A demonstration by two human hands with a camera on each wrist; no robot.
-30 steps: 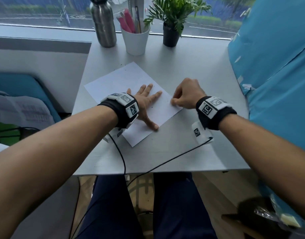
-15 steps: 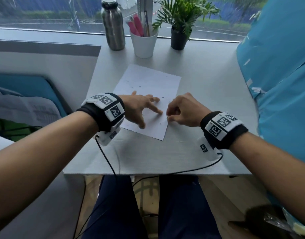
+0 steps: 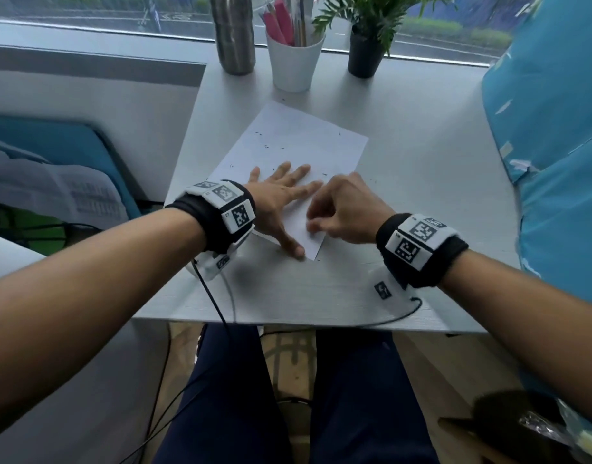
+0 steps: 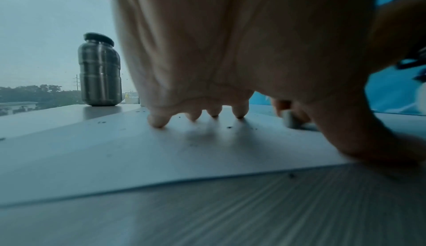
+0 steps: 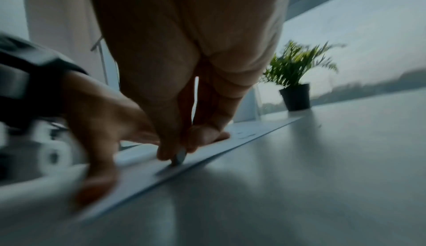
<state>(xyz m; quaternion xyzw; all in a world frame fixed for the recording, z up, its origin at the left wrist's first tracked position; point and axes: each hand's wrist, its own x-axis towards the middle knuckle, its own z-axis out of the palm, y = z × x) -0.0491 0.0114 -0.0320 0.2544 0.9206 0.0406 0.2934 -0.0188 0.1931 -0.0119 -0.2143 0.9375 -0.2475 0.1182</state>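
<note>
Only wrist views show the grey block point(image 5: 179, 157) my right hand point(image 3: 348, 212) pinches, beside my flat left hand point(image 3: 281, 199) on the paper point(image 3: 298, 139).

Steel bottle point(image 3: 233, 35), pen cup point(image 3: 294, 61) — potted plant point(image 3: 368, 45)

On my screen I see a flat white paper sheet point(image 3: 298, 152) peppered with tiny dark specks, on a pale grey tabletop point(image 3: 405, 202) with a fine lined grain. The small grey block point(image 5: 179, 157) is plain. I see a brushed silver steel bottle point(image 3: 232, 31), a plain white round cup point(image 3: 293, 65) with pink pens point(image 3: 281, 18), and a matt black plant pot point(image 3: 366, 55) under green fronds point(image 3: 371, 11). The black fabric wristbands point(image 3: 221, 212) carry white tags with black square codes.
</note>
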